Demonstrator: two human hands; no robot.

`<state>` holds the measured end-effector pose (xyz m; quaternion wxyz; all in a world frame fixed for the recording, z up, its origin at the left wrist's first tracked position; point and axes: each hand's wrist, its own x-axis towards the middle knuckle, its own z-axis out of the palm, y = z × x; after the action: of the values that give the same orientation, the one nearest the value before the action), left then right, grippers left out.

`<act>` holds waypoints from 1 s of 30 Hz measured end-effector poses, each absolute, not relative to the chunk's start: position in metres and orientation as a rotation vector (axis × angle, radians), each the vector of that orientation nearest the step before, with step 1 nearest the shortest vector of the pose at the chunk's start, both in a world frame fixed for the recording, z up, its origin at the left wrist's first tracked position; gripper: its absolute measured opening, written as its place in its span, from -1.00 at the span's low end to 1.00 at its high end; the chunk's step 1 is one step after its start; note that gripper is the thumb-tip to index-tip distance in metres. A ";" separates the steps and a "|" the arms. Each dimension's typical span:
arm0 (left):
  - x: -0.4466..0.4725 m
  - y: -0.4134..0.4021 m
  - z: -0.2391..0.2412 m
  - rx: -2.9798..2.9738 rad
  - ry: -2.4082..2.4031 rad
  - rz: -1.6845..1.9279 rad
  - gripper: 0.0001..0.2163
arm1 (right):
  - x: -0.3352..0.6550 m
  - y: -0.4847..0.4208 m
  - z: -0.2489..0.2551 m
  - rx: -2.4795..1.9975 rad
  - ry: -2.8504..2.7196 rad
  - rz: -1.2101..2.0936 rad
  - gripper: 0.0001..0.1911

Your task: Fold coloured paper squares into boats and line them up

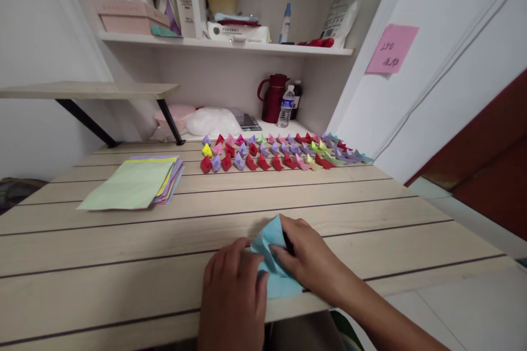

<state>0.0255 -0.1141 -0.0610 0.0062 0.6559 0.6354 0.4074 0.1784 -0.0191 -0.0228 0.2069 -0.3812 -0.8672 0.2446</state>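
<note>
Sheet of blue paper lies on the slatted table directly between my two hands, near the table edge closest to me; it is partly folded, its far portion raised to a point and its near portion lying flat. My right hand grips the raised portion: thumb pressed onto the paper's face, forefinger up at the peak, a dark gap showing between them. My left hand touches the paper's left margin with bent fingers; I am unable to judge whether thumb and forefinger pinch it or merely rest on it. Well beyond my fingertips, three rows of small folded paper pieces run left to right across the far part of the table, in red, purple, pink, yellow, green and blue. Ahead and to the left of my fingers: a loose paper stack, pale green sheet uppermost, with yellow, purple and blue edges showing at its right side. Further out, behind the rows, stand a dark red jug and, just beside it, a clear water bottle. A pink note is stuck up high to the right of my hands.
</note>
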 end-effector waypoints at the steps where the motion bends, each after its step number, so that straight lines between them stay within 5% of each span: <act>1: 0.026 -0.113 -0.061 2.159 2.025 1.179 -0.89 | 0.179 -0.019 -0.022 -1.060 -2.401 0.711 -0.86; 9: 0.029 -0.117 -0.060 2.411 2.125 1.055 -0.78 | 0.185 -0.019 -0.016 -0.977 -2.238 1.048 -0.84; 18: 0.033 -0.117 -0.071 2.225 2.201 1.159 -0.80 | 0.179 -0.023 -0.017 -0.971 -2.420 0.789 -0.79; 24: 0.026 -0.113 -0.075 2.118 2.202 1.308 -0.57 | 0.183 -0.019 -0.028 -0.796 -2.389 0.822 -0.61; 30: 0.030 -0.111 -0.090 2.134 2.211 1.356 -0.56 | 0.183 -0.018 -0.032 -0.768 -2.368 0.823 -0.57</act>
<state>0.0298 -0.1105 -0.0895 -0.1086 0.6316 0.6544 0.4014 0.1829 -0.0176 -0.0319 0.2570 -0.2832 -0.8727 0.3034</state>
